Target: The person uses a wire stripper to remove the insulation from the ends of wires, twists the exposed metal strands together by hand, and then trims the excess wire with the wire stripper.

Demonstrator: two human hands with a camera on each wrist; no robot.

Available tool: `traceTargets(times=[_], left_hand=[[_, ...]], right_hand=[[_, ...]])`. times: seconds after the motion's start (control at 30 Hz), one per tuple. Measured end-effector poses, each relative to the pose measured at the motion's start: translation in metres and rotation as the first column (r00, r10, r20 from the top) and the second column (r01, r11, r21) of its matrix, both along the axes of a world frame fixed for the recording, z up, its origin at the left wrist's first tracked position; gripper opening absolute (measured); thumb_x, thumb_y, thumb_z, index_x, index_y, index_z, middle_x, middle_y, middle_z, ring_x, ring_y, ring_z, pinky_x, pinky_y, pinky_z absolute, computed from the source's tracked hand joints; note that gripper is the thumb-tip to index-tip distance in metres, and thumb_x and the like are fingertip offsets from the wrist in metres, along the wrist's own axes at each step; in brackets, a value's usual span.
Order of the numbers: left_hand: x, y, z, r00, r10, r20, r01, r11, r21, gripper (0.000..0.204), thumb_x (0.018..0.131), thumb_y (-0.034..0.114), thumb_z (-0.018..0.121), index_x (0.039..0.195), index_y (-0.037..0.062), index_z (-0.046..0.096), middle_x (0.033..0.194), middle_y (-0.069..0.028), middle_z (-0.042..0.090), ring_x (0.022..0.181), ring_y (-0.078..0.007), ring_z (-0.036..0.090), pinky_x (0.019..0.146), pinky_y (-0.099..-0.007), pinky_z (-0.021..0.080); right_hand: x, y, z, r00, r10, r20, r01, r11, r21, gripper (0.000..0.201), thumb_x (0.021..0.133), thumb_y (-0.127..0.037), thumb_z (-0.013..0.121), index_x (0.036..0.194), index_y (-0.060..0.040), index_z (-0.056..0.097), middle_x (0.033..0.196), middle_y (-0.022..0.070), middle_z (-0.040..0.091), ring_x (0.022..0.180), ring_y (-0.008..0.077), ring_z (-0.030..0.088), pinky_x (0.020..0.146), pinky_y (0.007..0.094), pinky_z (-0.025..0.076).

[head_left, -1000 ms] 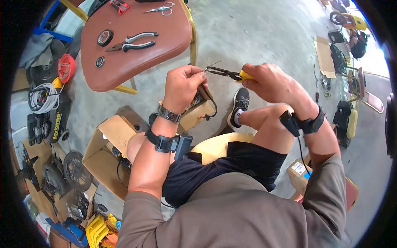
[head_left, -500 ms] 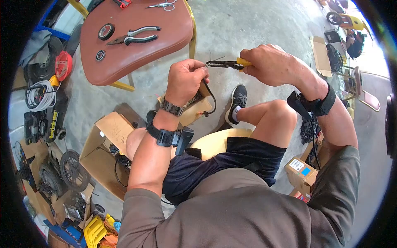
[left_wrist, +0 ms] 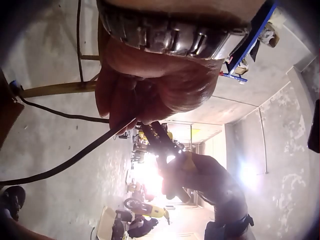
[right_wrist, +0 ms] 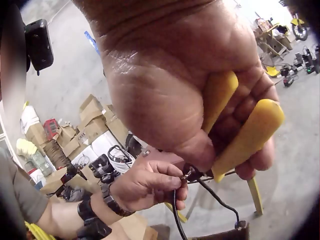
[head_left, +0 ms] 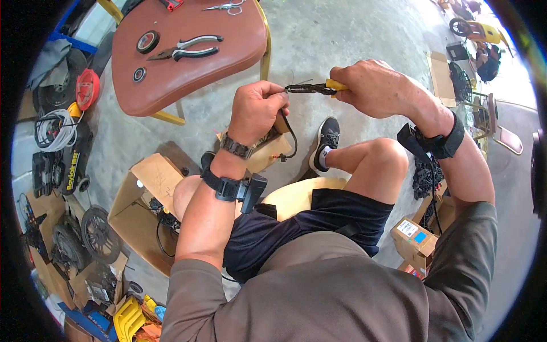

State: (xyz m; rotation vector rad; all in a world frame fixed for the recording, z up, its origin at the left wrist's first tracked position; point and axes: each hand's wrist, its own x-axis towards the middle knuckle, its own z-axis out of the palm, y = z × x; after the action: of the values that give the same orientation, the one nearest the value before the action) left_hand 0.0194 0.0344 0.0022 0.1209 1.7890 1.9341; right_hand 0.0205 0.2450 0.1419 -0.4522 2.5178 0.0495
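Observation:
My left hand (head_left: pixel 257 111) pinches the end of a thin black cable (left_wrist: pixel 75 159) between thumb and forefinger. Fine loose wire strands (head_left: pixel 302 81) stick out beyond the fingertips. In my right hand (head_left: pixel 373 88) is a pair of wire strippers (head_left: pixel 310 88), its yellow handles (right_wrist: pixel 250 137) gripped in the curled fingers. The dark nose of the tool reaches left to the left fingertips, right at the cable's end. The cable hangs down from the left hand toward a small open carton (head_left: pixel 268 155). What lies between the jaws is too small to make out.
A brown-seated chair (head_left: pixel 199 80) ahead holds grey-handled pliers (head_left: pixel 191 48), scissors (head_left: pixel 228 7), a tape roll (head_left: pixel 147 41) and a smaller ring. An open cardboard box (head_left: pixel 134 219) stands left of the legs, another box (head_left: pixel 413 242) at right. Wheels and parts crowd the left.
My right forearm has swung outward and the wire strippers have turned from a slant to nearly level. Their nose stays at the left fingertips. The last half second shows hardly any movement.

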Motion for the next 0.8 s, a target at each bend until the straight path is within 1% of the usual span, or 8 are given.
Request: traceTargets(times=[0.2,0.3,0.4,0.53,0.57,0.67,0.7,0.8], left_hand=[[-0.006,-0.003,-0.001,0.997,0.063,0.049,-0.067,0.996,0.067,0.013,0.090,0.004,0.063,0.092,-0.0073,0.068,0.080,-0.0101,0.070,0.068,-0.0155,0.068,0.065,-0.0272,0.054],[-0.003,-0.003,-0.005,0.996,0.061,0.064,-0.065,0.995,0.071,0.012,0.090,0.004,0.063,0.091,-0.0068,0.068,0.080,-0.0107,0.070,0.068,-0.0162,0.068,0.064,-0.0276,0.055],[-0.003,-0.002,-0.007,0.985,0.133,0.109,-0.143,0.985,0.094,0.012,0.089,0.004,0.064,0.092,-0.0069,0.068,0.081,-0.0111,0.070,0.068,-0.0167,0.068,0.064,-0.0281,0.056],[-0.003,-0.009,-0.004,0.974,0.196,0.117,-0.212,0.967,0.143,0.015,0.088,0.005,0.065,0.094,-0.0088,0.067,0.083,-0.0126,0.071,0.069,-0.0181,0.068,0.066,-0.0282,0.056],[-0.003,-0.010,-0.005,0.971,0.195,0.141,-0.215,0.966,0.143,0.018,0.087,0.005,0.065,0.096,-0.0097,0.066,0.085,-0.0133,0.071,0.070,-0.0181,0.068,0.065,-0.0274,0.055],[0.000,-0.015,-0.005,0.975,0.169,0.143,-0.189,0.973,0.134,0.018,0.086,0.005,0.065,0.097,-0.0101,0.066,0.086,-0.0137,0.071,0.070,-0.0176,0.068,0.064,-0.0265,0.054],[0.000,-0.017,-0.007,0.982,0.145,0.118,-0.158,0.982,0.106,0.019,0.086,0.005,0.065,0.098,-0.0092,0.066,0.087,-0.0133,0.071,0.069,-0.0164,0.068,0.062,-0.0253,0.053],[-0.001,-0.023,-0.006,0.988,0.092,0.125,-0.100,0.993,0.066,0.019,0.086,0.006,0.065,0.099,-0.0078,0.067,0.088,-0.0125,0.072,0.069,-0.0154,0.068,0.061,-0.0243,0.052]], right_hand=[[0.021,0.012,-0.033,0.985,-0.051,-0.166,0.010,0.971,-0.239,0.019,0.092,-0.017,0.063,0.103,-0.0040,0.057,0.079,0.0201,0.067,0.082,0.0418,0.066,0.068,0.0496,0.050],[0.034,0.016,-0.057,0.975,-0.173,-0.142,0.107,0.918,-0.382,0.019,0.090,-0.018,0.065,0.101,-0.0032,0.058,0.078,0.0198,0.066,0.080,0.0418,0.065,0.068,0.0493,0.050],[0.040,0.014,-0.043,0.971,-0.237,-0.008,0.210,0.875,-0.435,0.019,0.090,-0.018,0.065,0.100,-0.0027,0.059,0.080,0.0206,0.066,0.081,0.0424,0.064,0.068,0.0493,0.050],[0.030,0.027,-0.039,0.892,-0.383,0.239,0.450,0.711,-0.540,0.019,0.092,-0.018,0.065,0.099,-0.0014,0.058,0.075,0.0162,0.063,0.072,0.0284,0.064,0.066,0.0399,0.048],[0.022,0.030,-0.043,0.877,-0.414,0.246,0.475,0.659,-0.584,0.021,0.093,-0.020,0.064,0.100,-0.0011,0.057,0.073,0.0136,0.059,0.071,0.0214,0.059,0.067,0.0366,0.047],[-0.016,0.015,-0.029,0.912,-0.400,0.089,0.380,0.743,-0.551,0.023,0.093,-0.022,0.063,0.101,-0.0017,0.058,0.074,0.0144,0.058,0.072,0.0237,0.059,0.069,0.0369,0.047],[-0.032,0.012,-0.035,0.921,-0.381,0.087,0.356,0.725,-0.589,0.026,0.093,-0.026,0.061,0.105,-0.0025,0.059,0.081,0.0185,0.060,0.078,0.0292,0.062,0.073,0.0385,0.048],[-0.078,-0.014,-0.062,0.944,-0.232,-0.234,0.050,0.803,-0.594,0.030,0.093,-0.027,0.060,0.114,-0.0059,0.060,0.095,0.0218,0.063,0.091,0.0348,0.062,0.081,0.0422,0.048]])
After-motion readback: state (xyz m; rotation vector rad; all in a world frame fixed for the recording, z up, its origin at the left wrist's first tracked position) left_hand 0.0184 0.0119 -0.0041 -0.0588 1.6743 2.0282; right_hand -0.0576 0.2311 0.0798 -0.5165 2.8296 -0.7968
